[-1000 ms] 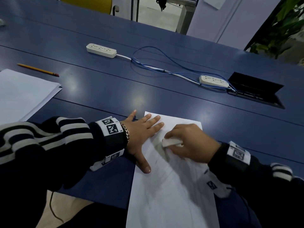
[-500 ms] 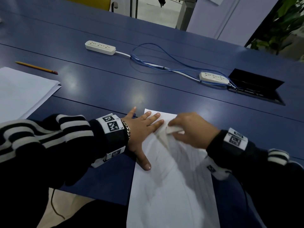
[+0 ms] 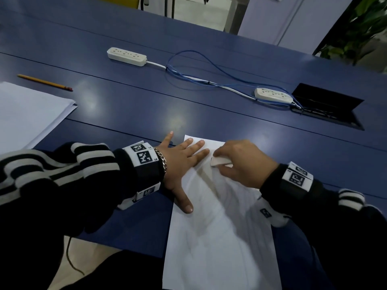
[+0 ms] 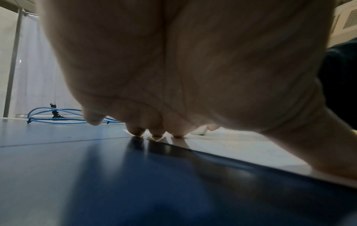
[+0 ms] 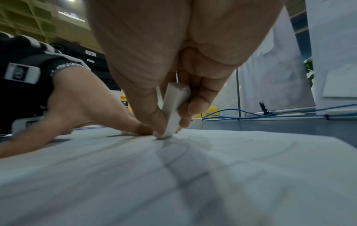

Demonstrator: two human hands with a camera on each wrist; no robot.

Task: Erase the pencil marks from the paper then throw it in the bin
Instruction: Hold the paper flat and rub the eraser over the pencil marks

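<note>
The left hand (image 3: 178, 162) lies flat so the paper (image 3: 219, 237) stays put, while the right hand (image 3: 240, 162) pinches the eraser (image 3: 218, 161) to rub.

Pretty dim overall, with soft overhead light leaving pale glare patches on the blue table (image 3: 134, 101). The right hand (image 3: 243, 162) is a bit motion-smeared in the head view, and edges bend from the wide lens. Wrist views are murky: the left hand (image 4: 183, 61) looms dark and soft, and the paper (image 5: 173, 175) up close is blurred.
</note>
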